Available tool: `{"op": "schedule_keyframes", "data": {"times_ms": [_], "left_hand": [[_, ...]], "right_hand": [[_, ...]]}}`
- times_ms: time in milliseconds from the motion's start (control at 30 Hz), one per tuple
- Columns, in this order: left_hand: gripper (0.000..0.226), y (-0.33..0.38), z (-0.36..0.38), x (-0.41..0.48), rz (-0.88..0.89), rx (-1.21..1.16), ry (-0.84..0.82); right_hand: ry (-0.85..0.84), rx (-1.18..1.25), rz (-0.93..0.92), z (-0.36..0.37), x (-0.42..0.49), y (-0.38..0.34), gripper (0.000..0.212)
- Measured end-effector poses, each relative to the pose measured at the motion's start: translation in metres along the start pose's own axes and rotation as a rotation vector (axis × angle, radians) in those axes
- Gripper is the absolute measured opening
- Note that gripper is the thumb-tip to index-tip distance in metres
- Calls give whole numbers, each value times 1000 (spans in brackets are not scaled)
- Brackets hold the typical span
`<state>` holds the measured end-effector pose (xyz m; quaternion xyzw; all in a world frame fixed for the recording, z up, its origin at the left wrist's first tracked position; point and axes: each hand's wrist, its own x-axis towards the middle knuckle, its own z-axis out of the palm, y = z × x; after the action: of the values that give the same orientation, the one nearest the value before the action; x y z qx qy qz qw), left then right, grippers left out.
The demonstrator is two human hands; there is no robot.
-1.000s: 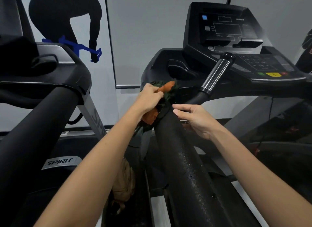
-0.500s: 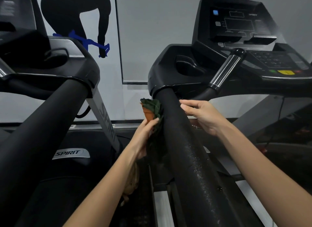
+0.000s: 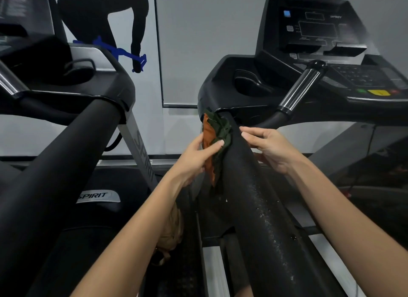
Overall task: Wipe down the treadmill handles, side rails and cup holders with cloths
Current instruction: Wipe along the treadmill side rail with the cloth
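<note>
A thick black foam side rail (image 3: 260, 212), speckled with droplets, runs from the bottom centre up to the treadmill console. My left hand (image 3: 196, 155) grips a crumpled orange and dark green cloth (image 3: 215, 140) and holds it against the rail's left side near its top. On the rail's right side rests my right hand (image 3: 267, 146), its fingertips curved over the top of the foam and holding nothing. Above sit a cup holder (image 3: 251, 83) and a chrome pulse handle (image 3: 302, 89).
The console (image 3: 320, 31) with keypad and yellow button stands at upper right. A second treadmill's black rail (image 3: 55, 164) and console fill the left. A tan object (image 3: 172, 230) lies low between the machines. A wall poster hangs behind.
My left hand slid the cloth down from the top of the rail onto its left side, then a little back up. My right hand stayed on the rail's right side.
</note>
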<state>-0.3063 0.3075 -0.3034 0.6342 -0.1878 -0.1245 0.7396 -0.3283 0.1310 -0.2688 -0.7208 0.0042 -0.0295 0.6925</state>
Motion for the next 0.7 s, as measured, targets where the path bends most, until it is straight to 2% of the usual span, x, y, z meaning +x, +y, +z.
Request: {"op": "schedule_keyframes", "data": {"times_ms": [67, 167, 300, 400, 500, 600, 700], "left_hand": [[32, -11, 1, -18, 31, -27, 33], [22, -29, 1, -36, 132, 39, 116], [18, -21, -2, -24, 189, 199, 90], [5, -3, -5, 3, 168, 323, 71], [20, 5, -4, 12, 44, 229, -16], [19, 5, 5, -9, -25, 106, -19], [40, 0, 7, -37, -20, 87, -23]], "right_hand": [[-2, 8, -2, 0, 1, 1, 35], [1, 20, 0, 0, 2, 2, 34], [8, 16, 8, 0, 2, 2, 33], [12, 19, 14, 1, 1, 0, 34], [16, 34, 17, 2, -2, 0, 35], [23, 59, 37, 5, -7, -1, 30], [30, 239, 59, 2, -12, 2, 31]]}}
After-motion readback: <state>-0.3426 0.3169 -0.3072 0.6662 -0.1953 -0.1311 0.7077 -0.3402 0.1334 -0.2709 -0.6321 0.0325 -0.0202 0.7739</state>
